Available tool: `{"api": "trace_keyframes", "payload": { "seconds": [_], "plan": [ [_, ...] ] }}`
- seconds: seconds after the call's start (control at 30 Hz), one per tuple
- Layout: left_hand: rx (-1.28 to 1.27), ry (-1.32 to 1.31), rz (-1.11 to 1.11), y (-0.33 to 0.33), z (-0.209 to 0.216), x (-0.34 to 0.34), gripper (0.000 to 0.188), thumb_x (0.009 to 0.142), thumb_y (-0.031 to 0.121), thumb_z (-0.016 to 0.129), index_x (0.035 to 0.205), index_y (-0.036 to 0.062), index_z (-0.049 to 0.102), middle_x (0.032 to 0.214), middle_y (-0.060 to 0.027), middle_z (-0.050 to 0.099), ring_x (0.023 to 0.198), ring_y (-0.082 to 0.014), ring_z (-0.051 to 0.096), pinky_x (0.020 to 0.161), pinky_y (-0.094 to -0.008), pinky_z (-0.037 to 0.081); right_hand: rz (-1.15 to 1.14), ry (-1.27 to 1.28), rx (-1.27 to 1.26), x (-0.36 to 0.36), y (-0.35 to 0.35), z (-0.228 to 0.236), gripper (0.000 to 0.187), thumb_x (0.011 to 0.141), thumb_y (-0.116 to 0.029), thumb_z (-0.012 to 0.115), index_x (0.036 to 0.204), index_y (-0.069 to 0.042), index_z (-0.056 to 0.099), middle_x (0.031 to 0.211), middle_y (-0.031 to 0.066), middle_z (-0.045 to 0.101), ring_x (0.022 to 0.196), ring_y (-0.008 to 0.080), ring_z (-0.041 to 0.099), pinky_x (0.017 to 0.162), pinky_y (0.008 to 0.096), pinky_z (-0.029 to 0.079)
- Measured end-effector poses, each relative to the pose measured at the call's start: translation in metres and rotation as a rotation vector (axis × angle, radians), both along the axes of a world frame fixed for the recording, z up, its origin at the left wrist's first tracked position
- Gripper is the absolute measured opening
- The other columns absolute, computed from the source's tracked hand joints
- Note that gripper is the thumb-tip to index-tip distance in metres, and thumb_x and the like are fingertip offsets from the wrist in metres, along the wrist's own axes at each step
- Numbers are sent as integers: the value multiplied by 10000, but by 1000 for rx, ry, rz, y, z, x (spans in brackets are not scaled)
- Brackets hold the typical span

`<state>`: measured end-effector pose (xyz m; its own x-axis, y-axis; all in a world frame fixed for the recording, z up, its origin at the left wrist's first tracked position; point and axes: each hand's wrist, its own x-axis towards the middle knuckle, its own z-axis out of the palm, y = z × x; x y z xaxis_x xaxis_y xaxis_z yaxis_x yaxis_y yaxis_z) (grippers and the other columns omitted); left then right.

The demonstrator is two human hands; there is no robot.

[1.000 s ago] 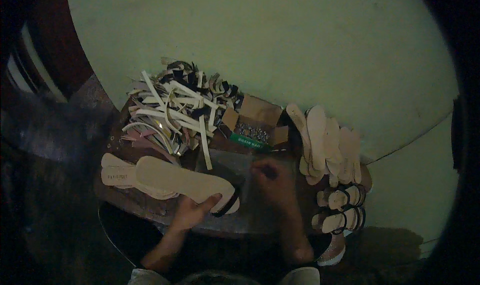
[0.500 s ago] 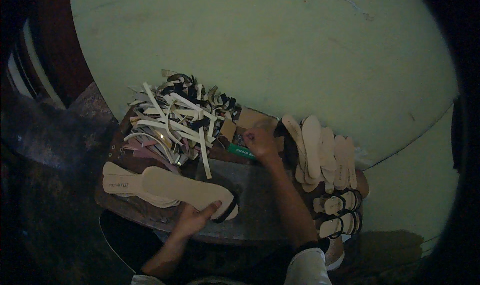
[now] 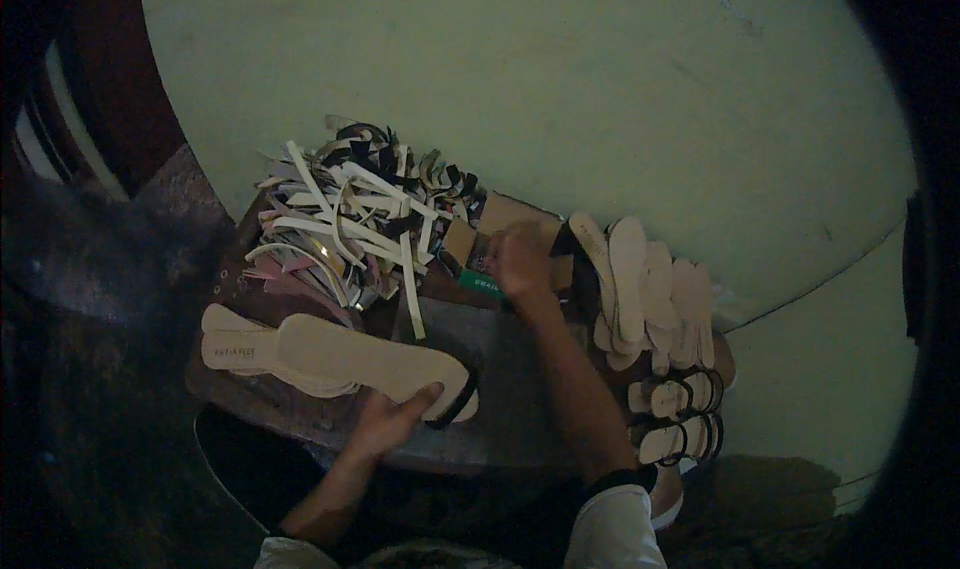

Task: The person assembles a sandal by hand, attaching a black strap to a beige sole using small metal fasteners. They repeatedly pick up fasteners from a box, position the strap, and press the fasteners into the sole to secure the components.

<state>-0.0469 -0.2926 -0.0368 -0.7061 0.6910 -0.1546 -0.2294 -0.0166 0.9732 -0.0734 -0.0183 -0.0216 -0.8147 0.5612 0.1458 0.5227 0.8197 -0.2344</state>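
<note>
Gripping a tan insole, left hand; right hand outstretched over cardboard box.

tan sole | flat, table's near edge | small box | beside strap pile

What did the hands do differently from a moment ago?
The right hand reached forward from the middle of the work board to the small cardboard box and green packet at the back. Whether it grips anything is unclear. The left hand stayed holding the tan sandal sole. The strap pile and stacked insoles did not move.
</note>
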Motion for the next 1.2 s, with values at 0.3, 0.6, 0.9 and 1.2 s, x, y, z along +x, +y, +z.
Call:
{"api": "trace_keyframes", "payload": {
  "seconds": [0.3, 0.6, 0.9, 1.2],
  "plan": [
    [22, 42, -12, 1, -10, -1, 265, 846, 137, 639, 1058, -11, 585, 1005, -103, 635, 949, -198, 598, 835, -322, 466, -17, 543, -423, 40, -23, 28, 207, 747, -165, 700, 886, -38, 615, 837, 84, 634, 760, 191, 614, 723, 307, 489],
    [-12, -18, 29, 0, -7, 0, 267, 854, 131, 633, 1077, -6, 581, 1021, -102, 633, 962, -189, 591, 832, -314, 468, -117, 504, -866, 127, -104, 26, 180, 806, -160, 685, 941, -45, 655, 926, 68, 670, 847, 130, 616, 777, 283, 481],
    [-17, -17, 83, 2, -2, 3, 270, 858, 171, 633, 1060, -5, 594, 1015, -99, 637, 951, -179, 599, 803, -312, 478, -117, 503, -1017, 131, -138, 13, 132, 794, -57, 674, 912, -7, 643, 914, 72, 657, 864, 141, 616, 775, 277, 485],
    [-76, -5, 21, -1, -5, 2, 339, 848, 123, 640, 1150, 7, 538, 1094, -87, 598, 991, -165, 570, 832, -294, 472, 61, 619, -980, 127, -129, -13, 182, 768, 15, 644, 947, -14, 631, 930, 65, 574, 877, 155, 572, 771, 260, 465]
  ]
}}
